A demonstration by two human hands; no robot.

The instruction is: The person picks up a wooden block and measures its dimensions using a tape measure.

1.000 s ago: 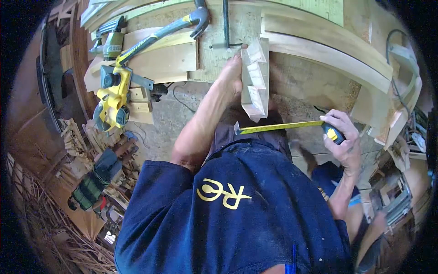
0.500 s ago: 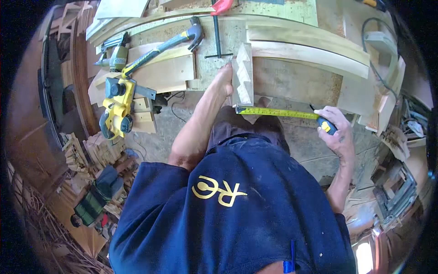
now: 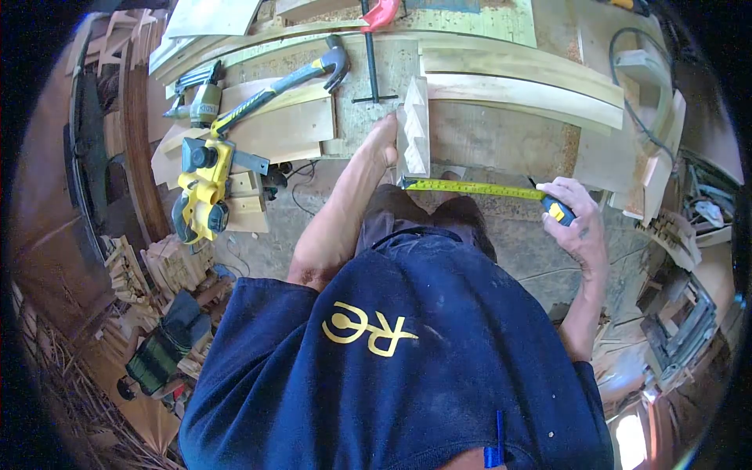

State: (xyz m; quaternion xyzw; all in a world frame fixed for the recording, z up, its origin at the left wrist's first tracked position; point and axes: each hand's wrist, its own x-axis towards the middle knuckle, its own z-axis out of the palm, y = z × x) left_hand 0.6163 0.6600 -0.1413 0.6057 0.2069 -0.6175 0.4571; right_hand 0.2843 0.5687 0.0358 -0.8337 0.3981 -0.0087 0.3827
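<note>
A pale wooden block with saw-tooth notches cut along one side (image 3: 414, 131) is steadied at the near edge of the chipboard workbench (image 3: 501, 141), at about 12 o'clock from the person's chest. The left hand (image 3: 385, 139) is pressed flat against the block's left face, fingers together. The right hand (image 3: 578, 223), at 3 o'clock from the block, is closed around a dark and yellow tape measure case (image 3: 558, 211), from which a yellow steel blade (image 3: 474, 188) is drawn leftwards to the block's near end.

The block is judged stiff, light and dry, its notch points fragile; it is best taken by the flat sides. The blade is thin and springy, liable to buckle if left unsupported.
</note>
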